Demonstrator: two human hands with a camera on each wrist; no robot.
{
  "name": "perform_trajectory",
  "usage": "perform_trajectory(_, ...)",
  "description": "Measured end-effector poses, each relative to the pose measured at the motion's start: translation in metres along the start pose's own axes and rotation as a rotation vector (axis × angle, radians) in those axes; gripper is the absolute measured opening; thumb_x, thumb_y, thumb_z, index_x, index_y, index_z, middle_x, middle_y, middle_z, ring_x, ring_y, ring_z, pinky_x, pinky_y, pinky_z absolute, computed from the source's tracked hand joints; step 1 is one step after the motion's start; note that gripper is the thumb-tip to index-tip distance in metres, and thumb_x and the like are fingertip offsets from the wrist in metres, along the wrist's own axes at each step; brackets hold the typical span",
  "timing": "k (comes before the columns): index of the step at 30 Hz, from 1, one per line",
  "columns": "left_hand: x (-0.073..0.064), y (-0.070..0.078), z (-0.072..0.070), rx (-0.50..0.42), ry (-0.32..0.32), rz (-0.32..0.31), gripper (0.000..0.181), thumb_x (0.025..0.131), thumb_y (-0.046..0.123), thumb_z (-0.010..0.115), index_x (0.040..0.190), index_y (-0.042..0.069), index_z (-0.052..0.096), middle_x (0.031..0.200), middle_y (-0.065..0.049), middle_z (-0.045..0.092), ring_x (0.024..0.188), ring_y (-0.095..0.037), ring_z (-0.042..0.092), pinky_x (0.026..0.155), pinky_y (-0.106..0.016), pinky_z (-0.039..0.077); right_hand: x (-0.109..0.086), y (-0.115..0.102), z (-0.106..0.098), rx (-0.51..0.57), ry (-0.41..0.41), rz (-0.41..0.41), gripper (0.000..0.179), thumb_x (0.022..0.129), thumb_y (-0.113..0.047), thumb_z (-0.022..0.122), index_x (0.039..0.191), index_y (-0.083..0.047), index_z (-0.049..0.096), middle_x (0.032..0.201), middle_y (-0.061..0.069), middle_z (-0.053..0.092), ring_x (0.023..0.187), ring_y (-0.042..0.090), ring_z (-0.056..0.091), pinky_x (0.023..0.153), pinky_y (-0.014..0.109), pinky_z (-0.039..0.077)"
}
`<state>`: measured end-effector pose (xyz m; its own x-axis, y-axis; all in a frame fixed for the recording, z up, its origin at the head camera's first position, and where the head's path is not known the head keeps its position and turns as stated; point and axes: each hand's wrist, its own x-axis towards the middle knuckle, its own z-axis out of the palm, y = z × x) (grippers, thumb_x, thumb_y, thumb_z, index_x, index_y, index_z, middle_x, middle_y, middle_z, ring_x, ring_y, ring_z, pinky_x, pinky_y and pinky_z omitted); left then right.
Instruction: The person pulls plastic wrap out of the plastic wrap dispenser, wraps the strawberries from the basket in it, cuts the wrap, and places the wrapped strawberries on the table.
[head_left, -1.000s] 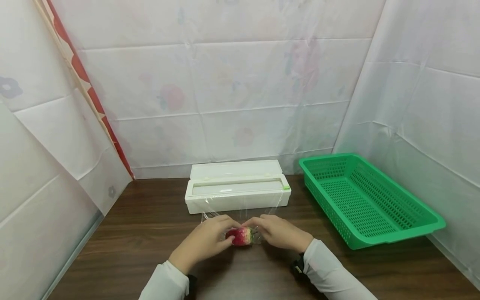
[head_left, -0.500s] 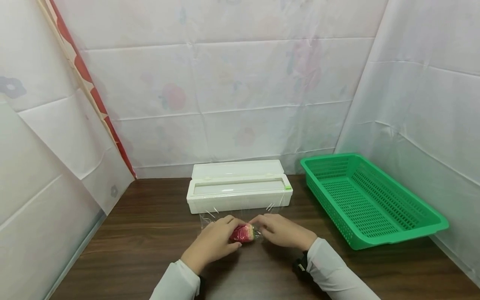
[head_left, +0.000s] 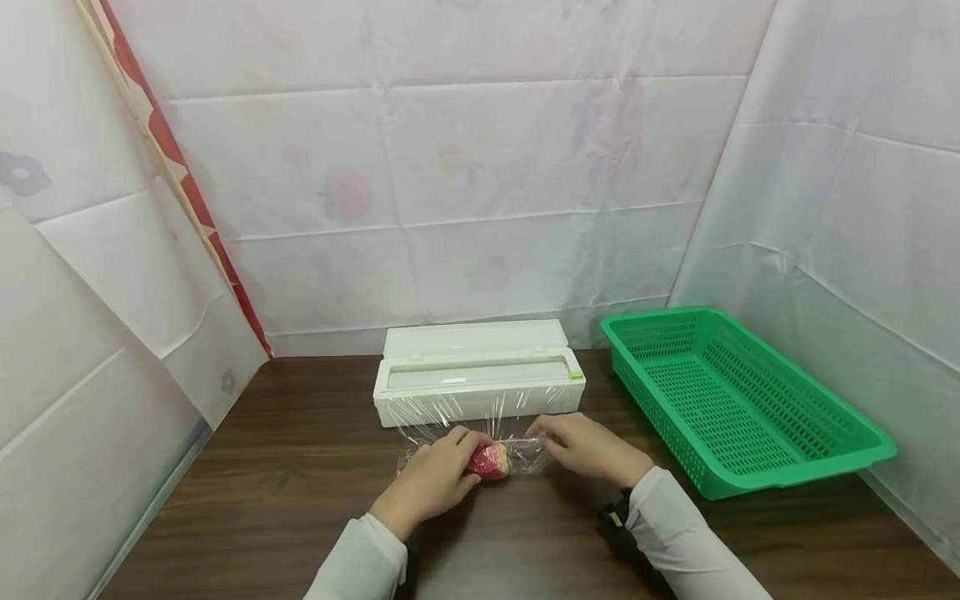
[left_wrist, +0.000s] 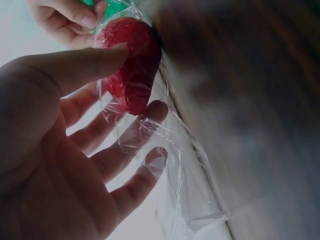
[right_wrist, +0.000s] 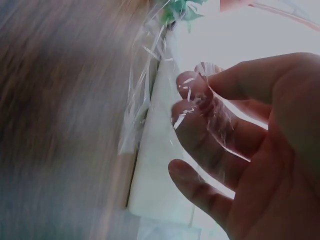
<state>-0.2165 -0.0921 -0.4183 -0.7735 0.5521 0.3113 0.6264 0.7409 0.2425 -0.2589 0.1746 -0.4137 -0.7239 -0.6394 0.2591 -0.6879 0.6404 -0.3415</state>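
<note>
A red strawberry-like fruit (head_left: 487, 461), pale near its green leaves, lies wrapped in clear plastic film low over the table. My left hand (head_left: 431, 479) holds it, thumb on the near side and fingers behind; in the left wrist view the red body (left_wrist: 135, 65) tapers toward my palm. On the leaf side, my right hand (head_left: 592, 447) pinches the clear film (head_left: 527, 454) between thumb and fingers, as the right wrist view shows. The film stretches back to a white dispenser box (head_left: 480, 406), whose lid stands raised.
A green perforated basket (head_left: 660, 429) stands at the right, beyond my right hand. The dark wooden table (head_left: 300, 500) is bordered by white patterned sheets at the back and both sides.
My right hand has moved away to the right, drawing the film out from the fruit's leaf end. My left hand and the fruit shifted slightly right. The film toward the box looks tauter.
</note>
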Motion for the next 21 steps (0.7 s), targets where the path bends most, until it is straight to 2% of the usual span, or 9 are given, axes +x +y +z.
perform_trajectory(5,0.000,-0.003,0.002,-0.002,0.006,-0.003,0.044,0.088,0.015,0.077,0.128,0.014,0.061,0.121,-0.006,0.063,0.110,-0.027,0.064,0.079,-0.051,0.055,-0.001,-0.002,0.000,-0.073,0.097,-0.071,0.020,0.089,-0.001,0.067,0.108,-0.008,0.071,0.098,-0.001,0.067,0.090,0.014,0.062,0.080,0.035,0.054)
perform_trajectory(8,0.000,-0.005,0.002,-0.024,-0.009,-0.012,0.042,0.090,0.015,0.076,0.129,0.014,0.061,0.121,-0.007,0.063,0.111,-0.027,0.064,0.080,-0.053,0.054,0.004,-0.012,0.003,-0.049,0.144,-0.153,0.024,0.086,-0.004,0.073,0.110,-0.008,0.070,0.106,0.001,0.066,0.102,0.017,0.062,0.089,0.037,0.053)
perform_trajectory(12,0.001,-0.008,0.001,-0.043,-0.021,-0.019,0.041,0.092,0.017,0.074,0.130,0.013,0.061,0.120,-0.007,0.064,0.110,-0.027,0.064,0.079,-0.053,0.055,0.011,-0.030,0.012,0.023,0.102,-0.223,0.031,0.086,-0.013,0.078,0.115,-0.010,0.068,0.114,-0.002,0.064,0.111,0.015,0.059,0.096,0.034,0.050)
perform_trajectory(15,0.001,-0.010,0.000,-0.051,-0.028,-0.024,0.040,0.093,0.019,0.073,0.130,0.012,0.060,0.119,-0.006,0.064,0.107,-0.025,0.065,0.080,-0.051,0.055,0.014,-0.040,0.021,0.014,0.049,-0.191,0.038,0.086,-0.020,0.080,0.120,-0.013,0.065,0.120,-0.003,0.061,0.114,0.012,0.057,0.098,0.031,0.049)
perform_trajectory(21,0.001,-0.013,-0.003,-0.107,-0.056,-0.026,0.038,0.095,0.016,0.071,0.131,0.009,0.061,0.120,-0.009,0.066,0.107,-0.026,0.065,0.087,-0.050,0.054,0.015,-0.043,0.035,0.000,-0.005,-0.087,0.049,0.085,-0.022,0.083,0.127,-0.013,0.058,0.123,-0.001,0.057,0.103,0.010,0.057,0.090,0.030,0.051)
